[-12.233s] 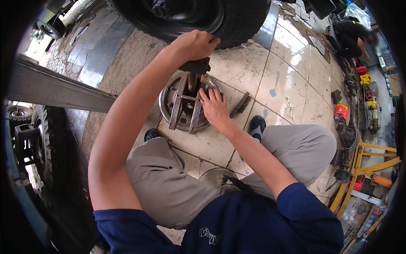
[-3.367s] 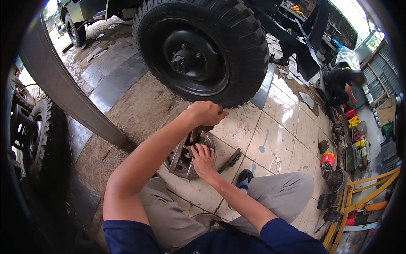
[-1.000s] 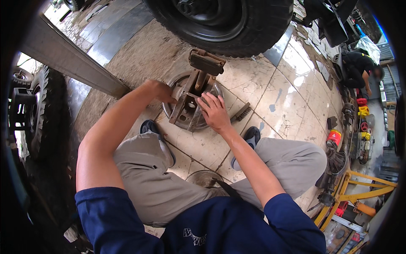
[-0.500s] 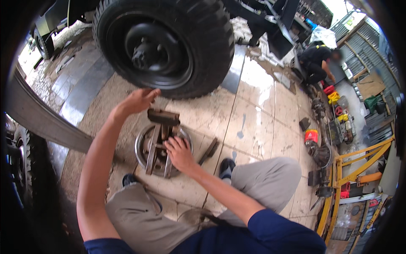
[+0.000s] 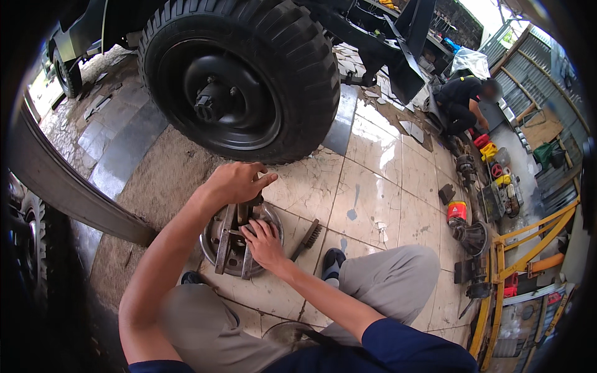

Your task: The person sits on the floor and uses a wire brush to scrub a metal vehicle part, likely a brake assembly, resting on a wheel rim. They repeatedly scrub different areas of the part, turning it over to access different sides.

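Observation:
A round metal drum (image 5: 277, 222) with a bright rim lies on the floor between my feet. A rusty steel frame with two flat bars (image 5: 224, 241) stands on it, tilted toward me. My left hand (image 5: 233, 184) is over the frame's top end, fingers bent around it and the thumb side to the right; most of its grip is hidden under the hand. My right hand (image 5: 264, 242) rests with fingers spread on the right side of the frame and drum. A wire brush (image 5: 308, 237) lies on the tiles just right of my right hand.
A large black wheel (image 5: 239, 81) on a vehicle stands just beyond the drum. A curved grey post (image 5: 87, 180) rises at left. Along the right are a red can (image 5: 456, 211), greasy machine parts (image 5: 472, 233) and a yellow metal frame (image 5: 497, 267). Another person (image 5: 463, 102) crouches at far right.
My left hand has come down and to the right, from near the tyre onto the top of the steel frame. My right hand stays almost in place.

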Demonstrator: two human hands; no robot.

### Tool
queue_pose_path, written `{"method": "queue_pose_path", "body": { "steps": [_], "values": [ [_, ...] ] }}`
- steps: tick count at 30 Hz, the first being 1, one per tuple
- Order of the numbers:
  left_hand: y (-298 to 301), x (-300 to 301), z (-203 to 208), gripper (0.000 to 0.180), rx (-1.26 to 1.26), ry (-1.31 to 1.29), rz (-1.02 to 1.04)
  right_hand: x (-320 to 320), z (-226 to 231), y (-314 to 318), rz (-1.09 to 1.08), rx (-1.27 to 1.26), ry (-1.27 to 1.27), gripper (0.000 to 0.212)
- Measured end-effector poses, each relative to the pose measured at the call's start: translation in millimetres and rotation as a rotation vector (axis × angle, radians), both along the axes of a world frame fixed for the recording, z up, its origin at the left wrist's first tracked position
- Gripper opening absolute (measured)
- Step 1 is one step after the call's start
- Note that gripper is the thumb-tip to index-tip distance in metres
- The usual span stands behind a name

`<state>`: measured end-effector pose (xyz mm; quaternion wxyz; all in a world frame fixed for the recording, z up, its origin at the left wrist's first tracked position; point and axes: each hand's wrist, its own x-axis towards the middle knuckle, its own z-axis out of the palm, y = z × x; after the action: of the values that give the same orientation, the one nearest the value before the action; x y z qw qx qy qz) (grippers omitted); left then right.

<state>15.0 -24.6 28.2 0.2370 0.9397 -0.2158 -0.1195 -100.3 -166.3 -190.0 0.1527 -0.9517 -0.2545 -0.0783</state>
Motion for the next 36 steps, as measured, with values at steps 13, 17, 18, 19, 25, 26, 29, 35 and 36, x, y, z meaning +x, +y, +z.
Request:
{"method": "queue_pose_path", "body": {
  "steps": [13,17,18,19,25,26,29,35,36],
  "values": [
    [9.2,-1.5,-5.8,0.076,0.190,-0.091,-0.262,-8.4,1.5,24.5,0.052,0.089,-0.017,0.042],
    [9.6,2.2,-8.7,0.074,0.163,-0.122,-0.316,-14.7,-2.5,29.6,0.090,0.147,-0.063,0.040],
    [9.1,2.6,-8.4,0.073,0.166,-0.121,-0.314,-13.4,-0.2,29.9,0.089,0.167,-0.076,0.040],
    [8.6,3.6,-7.7,0.072,0.170,-0.121,-0.312,-11.4,2.2,30.0,0.088,0.189,-0.088,0.039],
    [8.0,2.3,-11.3,0.069,0.171,-0.143,-0.281,5.3,8.0,37.9,0.143,0.130,-0.107,0.046],
    [7.8,2.1,-11.3,0.069,0.171,-0.156,-0.280,4.8,4.9,40.2,0.135,0.110,-0.096,0.046],
    [5.9,1.0,-11.1,0.068,0.169,-0.137,-0.272,2.1,-0.5,38.3,0.103,0.071,-0.085,0.045],
    [7.7,-1.4,-11.1,0.068,0.232,-0.133,-0.224,-8.7,3.8,23.9,0.068,0.015,-0.033,0.047],
    [7.6,-1.2,-13.0,0.067,0.203,-0.161,-0.241,-9.7,3.0,20.8,0.066,0.000,-0.039,0.047]
  ]
}}
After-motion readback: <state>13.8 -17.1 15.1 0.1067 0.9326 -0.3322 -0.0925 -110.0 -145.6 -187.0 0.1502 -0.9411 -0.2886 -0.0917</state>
